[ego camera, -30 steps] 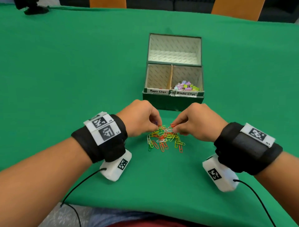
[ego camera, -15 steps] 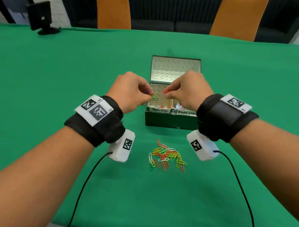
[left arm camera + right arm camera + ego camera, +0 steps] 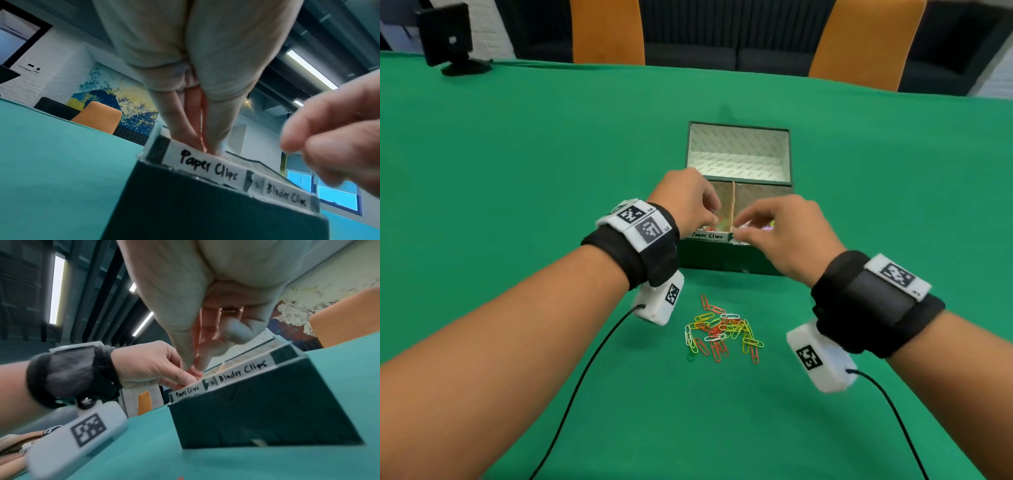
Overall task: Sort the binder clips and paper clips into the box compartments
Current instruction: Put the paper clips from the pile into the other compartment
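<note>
A dark green box (image 3: 726,260) stands open on the green table, its two front compartments labelled "Paper Clips" (image 3: 207,165) and "Binder Clips" (image 3: 242,371). My left hand (image 3: 714,214) reaches down into the paper-clip compartment with thumb and fingers drawn together. The rim hides their tips (image 3: 205,146). Red and green paper clips (image 3: 709,228) show just under those fingers. My right hand (image 3: 738,228) hovers over the divider with thumb and forefinger apart and nothing between them. A few pastel binder clips (image 3: 768,224) peek out behind it. A loose pile of coloured paper clips (image 3: 722,334) lies in front of the box.
The box's rear section (image 3: 739,154) is white-lined with nothing in it. A black device on a stand (image 3: 448,37) sits at the far left table edge. Two orange chairs (image 3: 607,31) (image 3: 866,44) stand behind the table. Black cables trail from both wrist cameras toward me.
Both hands pinched paper clips from the pile, lifted them toward the box, and have now dropped lower over the front compartments. The right hand's fingers have parted.
</note>
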Demonstrator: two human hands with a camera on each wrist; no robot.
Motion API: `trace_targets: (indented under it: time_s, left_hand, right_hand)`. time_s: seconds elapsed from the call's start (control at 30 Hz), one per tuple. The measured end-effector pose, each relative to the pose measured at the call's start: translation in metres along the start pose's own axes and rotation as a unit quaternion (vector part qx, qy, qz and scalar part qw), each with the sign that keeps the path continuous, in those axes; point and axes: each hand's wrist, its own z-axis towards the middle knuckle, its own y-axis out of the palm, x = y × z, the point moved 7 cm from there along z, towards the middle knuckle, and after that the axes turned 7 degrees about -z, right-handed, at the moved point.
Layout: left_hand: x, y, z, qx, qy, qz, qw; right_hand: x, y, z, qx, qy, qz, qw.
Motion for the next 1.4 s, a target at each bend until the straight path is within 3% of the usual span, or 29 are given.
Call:
trace_targets:
  time_s: [0.1, 0.23, 0.3, 0.4, 0.53, 0.63, 0.77, 1.07, 1.3, 1.4]
  left_hand:
    - [-0.003, 0.004, -0.004, -0.014, 0.002, 0.014, 1.000]
    - [0.010, -0.001, -0.030, 0.016, 0.079, 0.022, 0.997]
    - [0.012, 0.005, -0.047, -0.020, 0.096, 0.018, 0.995]
    - [0.001, 0.028, -0.070, -0.132, 0.070, 0.036, 0.988]
    - [-0.016, 0.062, -0.093, -0.283, 0.051, 0.151, 0.946]
    - [-0.022, 0.074, -0.098, -0.316, 0.056, 0.184, 0.929]
    - [-0.022, 0.076, -0.098, -0.300, 0.048, 0.151, 0.941]
    - [-0.022, 0.068, -0.095, -0.231, 0.031, 0.084, 0.969]
    - [-0.012, 0.049, -0.084, -0.167, 0.039, 0.026, 0.985]
    - [-0.013, 0.044, -0.085, -0.143, 0.040, 0.005, 0.989]
  right_hand:
    - [0.008, 0.016, -0.022, -0.095, -0.016, -0.009, 0.995]
    - [0.017, 0.039, -0.052, -0.234, -0.054, -0.072, 0.968]
    - [0.021, 0.049, -0.064, -0.285, -0.064, -0.100, 0.951]
    - [0.021, 0.063, -0.075, -0.322, -0.090, -0.139, 0.932]
    - [0.009, 0.073, -0.073, -0.321, -0.129, -0.182, 0.920]
    - [0.003, 0.074, -0.065, -0.300, -0.127, -0.173, 0.929]
    - [0.007, 0.073, -0.058, -0.254, -0.083, -0.127, 0.955]
    - [0.019, 0.057, -0.054, -0.198, -0.019, -0.053, 0.979]
    - [0.013, 0.028, -0.041, -0.120, -0.011, 0.031, 0.992]
    - [0.010, 0.033, -0.043, -0.138, -0.012, 0.029, 0.990]
